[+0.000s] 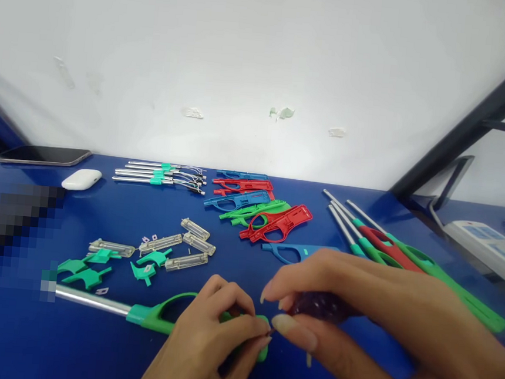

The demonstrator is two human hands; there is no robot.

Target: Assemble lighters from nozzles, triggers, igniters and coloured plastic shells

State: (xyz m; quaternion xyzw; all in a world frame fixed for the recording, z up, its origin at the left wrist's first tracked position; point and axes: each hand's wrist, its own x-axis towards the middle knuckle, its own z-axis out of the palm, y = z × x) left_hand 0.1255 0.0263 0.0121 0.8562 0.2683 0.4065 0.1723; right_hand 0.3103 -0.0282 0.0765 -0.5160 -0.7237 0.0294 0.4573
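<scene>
My left hand (217,334) is closed around the handle end of a green long-neck lighter (159,317). The lighter lies across the front with its silver tube (92,300) pointing left. Just right of it, my right hand (356,322) curls around a dark purple, glossy object (322,305), mostly hidden by the fingers, so its kind is unclear. The right thumb tip is close to the left fingertips at the green handle's end. Behind the right hand lies a blue lighter shell half (282,252), partly covered by it.
Clear fuel tanks (186,261) and teal triggers (90,277) lie left of centre. Behind them are silver tubes with wires (143,174) and coloured shell halves (276,224). Several long-neck lighters (447,283) lie right. A phone (43,154) and white case (82,179) sit back left.
</scene>
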